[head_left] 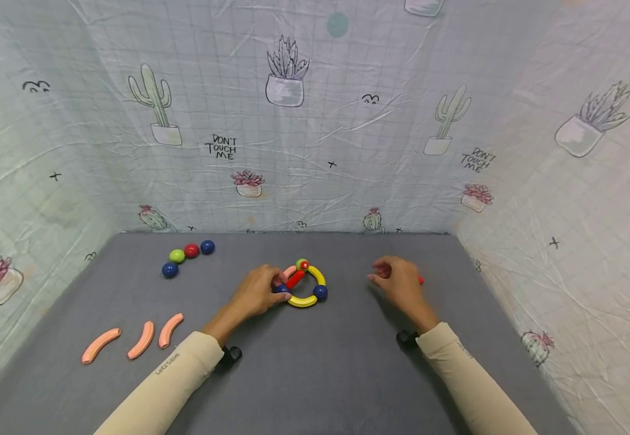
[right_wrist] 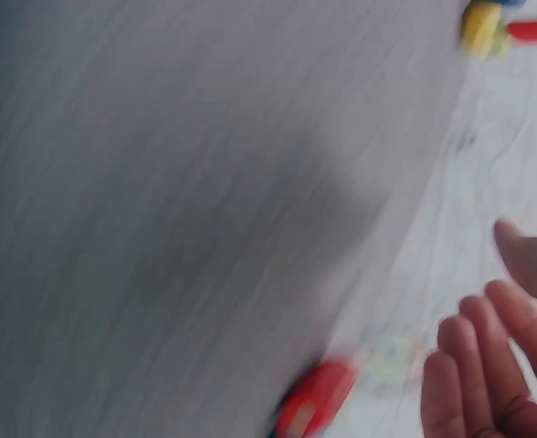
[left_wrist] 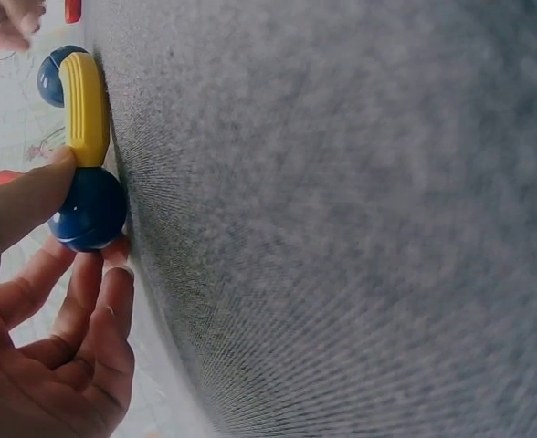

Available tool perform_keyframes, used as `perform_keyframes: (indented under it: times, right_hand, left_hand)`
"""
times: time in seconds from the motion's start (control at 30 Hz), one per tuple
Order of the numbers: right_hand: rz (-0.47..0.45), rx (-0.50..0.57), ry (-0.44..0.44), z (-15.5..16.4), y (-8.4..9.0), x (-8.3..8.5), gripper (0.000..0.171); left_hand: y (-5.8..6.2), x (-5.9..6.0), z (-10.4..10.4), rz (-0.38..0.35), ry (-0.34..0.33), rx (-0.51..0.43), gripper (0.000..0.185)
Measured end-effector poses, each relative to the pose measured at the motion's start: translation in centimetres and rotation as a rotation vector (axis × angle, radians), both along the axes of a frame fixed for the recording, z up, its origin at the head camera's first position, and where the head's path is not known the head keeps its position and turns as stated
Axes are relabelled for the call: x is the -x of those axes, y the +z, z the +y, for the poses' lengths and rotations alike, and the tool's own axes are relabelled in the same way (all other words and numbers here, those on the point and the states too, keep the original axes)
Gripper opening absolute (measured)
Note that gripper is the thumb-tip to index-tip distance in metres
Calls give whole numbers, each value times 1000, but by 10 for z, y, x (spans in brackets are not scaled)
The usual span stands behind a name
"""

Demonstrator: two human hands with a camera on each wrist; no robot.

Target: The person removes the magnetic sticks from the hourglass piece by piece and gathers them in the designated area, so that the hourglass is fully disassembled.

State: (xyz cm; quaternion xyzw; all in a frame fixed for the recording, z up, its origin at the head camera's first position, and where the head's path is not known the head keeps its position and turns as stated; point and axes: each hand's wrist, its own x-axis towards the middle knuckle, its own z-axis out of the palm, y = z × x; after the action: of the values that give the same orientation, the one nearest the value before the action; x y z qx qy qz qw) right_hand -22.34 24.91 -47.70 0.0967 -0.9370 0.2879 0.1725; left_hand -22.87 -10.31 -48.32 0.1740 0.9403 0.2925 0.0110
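A ring of curved yellow pieces (head_left: 319,275) and a pink curved piece (head_left: 289,271), joined by balls, lies on the grey table. My left hand (head_left: 257,290) pinches the blue ball (left_wrist: 90,208) at the ring's left side between thumb and fingers. A red stick (head_left: 295,279) slants up from that ball toward the green ball (head_left: 299,263) at the far side. Another blue ball (head_left: 320,293) sits at the right of the ring. Apart from it, my right hand (head_left: 400,284) hovers with loosely bent fingers and holds nothing. A red piece (right_wrist: 319,397) lies near it, mostly hidden in the head view.
Three pink curved pieces (head_left: 141,341) lie at the left of the table (head_left: 315,374). Behind them are two blue balls (head_left: 170,270), a green ball (head_left: 177,256) and a red ball (head_left: 191,250). A printed cloth (head_left: 331,133) hangs along the back and sides.
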Motion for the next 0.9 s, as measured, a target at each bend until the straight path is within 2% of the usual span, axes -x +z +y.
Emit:
perform_keyframes:
  times: [0.17, 0.4, 0.6, 0.77, 0.9]
  right_hand:
    - [-131, 170, 125, -45, 2, -2, 28]
    - [-248, 258, 230, -105, 1, -4, 27]
    - [-292, 277, 225, -135, 0, -1, 25]
    - [-312, 337, 177, -145, -3, 1, 21]
    - [-328, 402, 185, -147, -5, 1, 20]
  left_hand:
    - [3, -1, 1, -10, 5, 6, 32]
    - [3, -2, 0, 1, 11, 12, 30]
    - [2, -2, 1, 3, 10, 10, 30]
    - [1, -2, 1, -1, 12, 3, 30]
    - [0, -2, 0, 8, 9, -4, 29]
